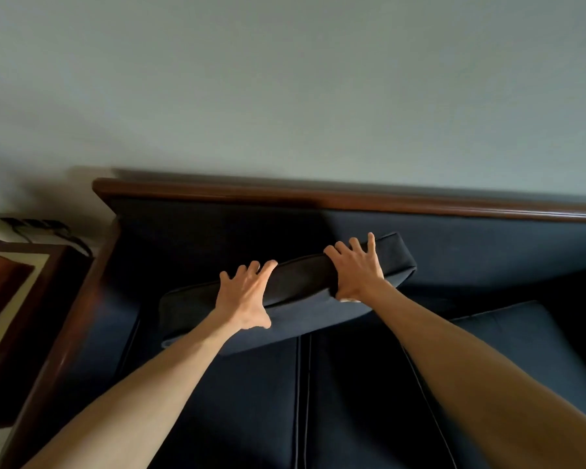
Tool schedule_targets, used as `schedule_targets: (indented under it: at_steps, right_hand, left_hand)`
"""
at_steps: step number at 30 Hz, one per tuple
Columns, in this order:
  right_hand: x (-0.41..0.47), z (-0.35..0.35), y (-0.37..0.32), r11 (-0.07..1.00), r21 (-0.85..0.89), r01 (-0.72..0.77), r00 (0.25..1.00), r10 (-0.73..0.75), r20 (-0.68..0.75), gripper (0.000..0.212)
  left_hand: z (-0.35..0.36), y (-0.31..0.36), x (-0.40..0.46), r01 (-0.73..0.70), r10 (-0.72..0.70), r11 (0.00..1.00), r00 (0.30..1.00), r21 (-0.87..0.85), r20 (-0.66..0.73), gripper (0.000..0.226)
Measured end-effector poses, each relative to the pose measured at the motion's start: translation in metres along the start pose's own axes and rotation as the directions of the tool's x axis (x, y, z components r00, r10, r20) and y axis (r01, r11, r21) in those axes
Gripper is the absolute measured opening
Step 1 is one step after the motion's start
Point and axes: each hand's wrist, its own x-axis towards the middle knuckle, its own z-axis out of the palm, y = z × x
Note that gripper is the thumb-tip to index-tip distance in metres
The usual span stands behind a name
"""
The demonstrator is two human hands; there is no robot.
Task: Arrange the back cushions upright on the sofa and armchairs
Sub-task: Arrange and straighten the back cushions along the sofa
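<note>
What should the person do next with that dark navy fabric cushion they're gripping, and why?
Probably tip the dark navy fabric back cushion upright and push it back against the navy sofa backrest. The left hand and right hand grip its top edge, and it sits slanted, away from the backrest.

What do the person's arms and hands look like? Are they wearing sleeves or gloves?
No sleeves and no gloves show. Both forearms are bare right down to the picture's bottom edge. The left hand and the right hand are bare too, with no rings, watch or bracelet showing.
</note>
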Motion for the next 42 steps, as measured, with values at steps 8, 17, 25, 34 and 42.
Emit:
schedule_targets:
  at_steps: [8,17,25,34,42]
  right_hand:
    - [0.044,-0.039,-0.100,0.994,0.103,-0.026,0.999,0.022,0.038,0.089]
    - [0.083,-0.056,-0.181,0.979,0.183,-0.092,0.995,0.085,0.043,0.088]
    - [0.108,-0.072,-0.195,0.976,0.191,-0.102,0.995,0.104,-0.001,0.091]
    - [0.123,-0.064,-0.193,0.976,0.178,-0.128,0.992,0.125,0.026,0.097]
    - [0.143,-0.057,-0.178,0.963,0.236,-0.131,0.983,0.158,-0.098,0.115]
  left_hand:
    - [-0.035,-0.124,0.003,-0.073,0.066,0.993,0.995,0.089,0.075,0.122]
    - [-0.054,-0.223,0.016,-0.153,0.135,0.977,0.983,0.150,0.128,0.119]
    - [-0.066,-0.262,0.034,-0.183,0.175,0.973,0.982,0.139,0.069,0.117]
    - [-0.062,-0.267,0.053,-0.207,0.194,0.969,0.975,0.137,0.107,0.117]
    - [-0.070,-0.277,0.085,-0.170,0.155,0.980,0.979,0.106,0.129,0.118]
